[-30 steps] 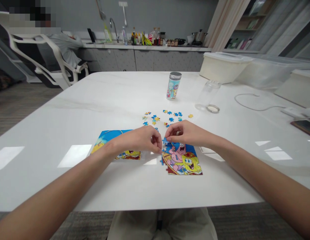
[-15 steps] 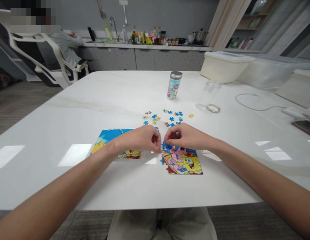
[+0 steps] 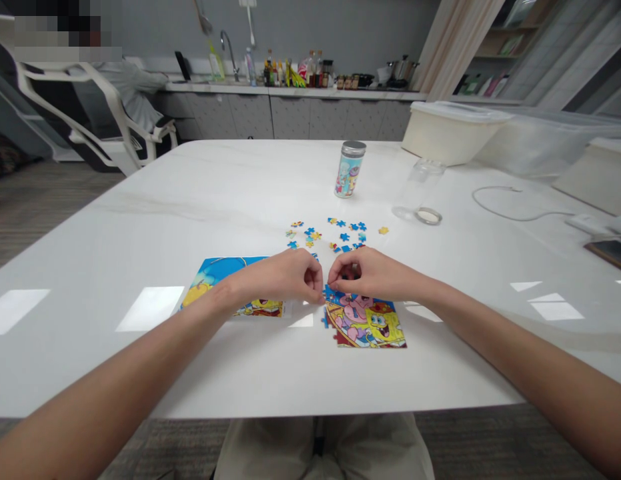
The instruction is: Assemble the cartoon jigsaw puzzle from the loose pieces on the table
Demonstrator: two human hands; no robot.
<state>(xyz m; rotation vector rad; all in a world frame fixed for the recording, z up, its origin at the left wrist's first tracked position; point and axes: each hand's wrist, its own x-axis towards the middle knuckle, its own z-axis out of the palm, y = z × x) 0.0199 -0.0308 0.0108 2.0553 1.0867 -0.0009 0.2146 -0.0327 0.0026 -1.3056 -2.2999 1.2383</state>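
A partly assembled jigsaw puzzle lies on the white table, showing a yellow sponge character and a pink one; its left edge is ragged with open tabs. My right hand is closed in a pinch at the puzzle's upper left corner, fingertips on a blue puzzle piece. My left hand is also pinched, its fingertips at the ragged left edge; what they hold is hidden. Under my left forearm lies a printed picture card, partly covered. Several loose puzzle pieces are scattered just beyond my hands.
A lidded cartoon tin stands farther back. Right of it are a clear jar on its side, a round lid and a white cable. Storage boxes line the far right. A person sits at the far left.
The camera view has shifted very slightly. Both hands keep the same pinched poses at the puzzle's upper left, with hardly any movement.
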